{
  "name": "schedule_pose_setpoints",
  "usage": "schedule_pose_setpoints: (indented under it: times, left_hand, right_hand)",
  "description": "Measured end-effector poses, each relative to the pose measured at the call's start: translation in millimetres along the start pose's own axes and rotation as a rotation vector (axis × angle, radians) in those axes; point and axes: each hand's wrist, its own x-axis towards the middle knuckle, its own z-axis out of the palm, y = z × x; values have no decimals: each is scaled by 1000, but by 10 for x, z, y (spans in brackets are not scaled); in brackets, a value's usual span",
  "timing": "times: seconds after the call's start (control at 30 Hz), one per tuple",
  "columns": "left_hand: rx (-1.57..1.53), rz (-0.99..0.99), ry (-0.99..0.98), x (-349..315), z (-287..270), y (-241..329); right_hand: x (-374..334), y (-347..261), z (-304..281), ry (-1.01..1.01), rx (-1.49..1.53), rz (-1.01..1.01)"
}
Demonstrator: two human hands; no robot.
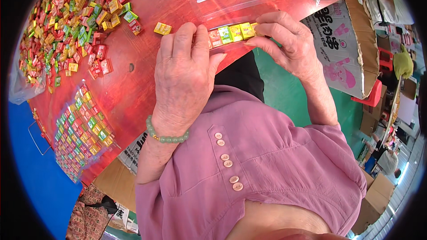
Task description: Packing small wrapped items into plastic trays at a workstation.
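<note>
A short row of small candy-like boxes in red, green and yellow lies side by side at the near edge of the red table. My right hand pinches the row's right end between thumb and fingers. At the other end my left hand has its fingers bent down over the boxes, hiding that end; a green bead bracelet circles this wrist. A single yellow box lies just beyond my left fingers.
At the far left spreads a big heap of loose small boxes. Nearer, a clear-wrapped sheet of boxes in rows lies by the table's left edge. Clear plastic trays lie at the far side. A printed carton stands to the right.
</note>
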Motion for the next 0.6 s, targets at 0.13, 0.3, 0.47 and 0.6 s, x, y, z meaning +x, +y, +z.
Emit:
schedule_pose_setpoints:
  times: [0.13,0.3,0.47,0.6]
  left_hand:
    - [12,-7,-3,-39,10,-28]
    - [12,-7,7,-70,5,-30]
    - [2,-8,8,-86,-1,-31]
    - [13,-14,-17,-124,-34,-19]
  right_hand:
    - [-4,10,54,34,-39,-41]
    - [-44,-51,127,88,-159,-71]
    - [-113,-85,160,102,-254,-66]
    - [-203,-97,178,70,-354,-52]
